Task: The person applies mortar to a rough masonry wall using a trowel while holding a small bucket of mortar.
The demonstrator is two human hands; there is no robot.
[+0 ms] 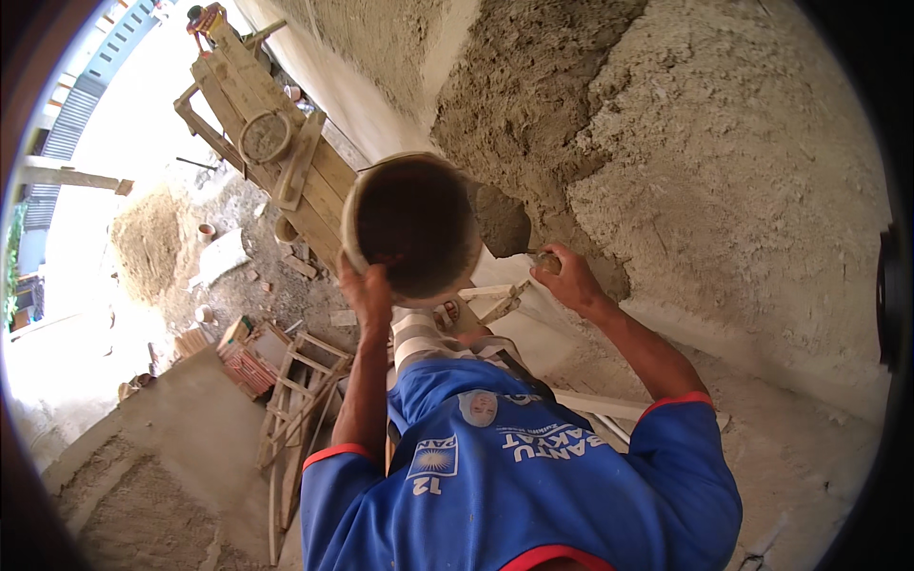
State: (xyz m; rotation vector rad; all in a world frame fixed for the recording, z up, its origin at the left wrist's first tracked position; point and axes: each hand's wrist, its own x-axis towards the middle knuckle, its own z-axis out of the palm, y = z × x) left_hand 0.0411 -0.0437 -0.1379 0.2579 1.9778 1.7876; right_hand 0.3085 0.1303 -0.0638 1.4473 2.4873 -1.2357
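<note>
Gripping the near left rim of a mortar-stained bucket (pixel 411 224) is my left hand (pixel 369 290); the bucket's inside is dark. My right hand (pixel 571 281) is closed on the handle of a trowel (pixel 505 221), whose blade carries grey mortar just right of the bucket. Beyond the trowel rises a wall (pixel 705 162) with dark, rough wet plaster (pixel 524 86) on part of it. My legs stand below the bucket, partly hidden by it.
A plank scaffold (pixel 324 193) runs toward the top left, bearing a round container (pixel 266 138); another person (pixel 205 24) is at its far end. Far below lie a sand pile (pixel 143 238), brick stacks (pixel 249 366) and a wooden ladder-like frame (pixel 295 390).
</note>
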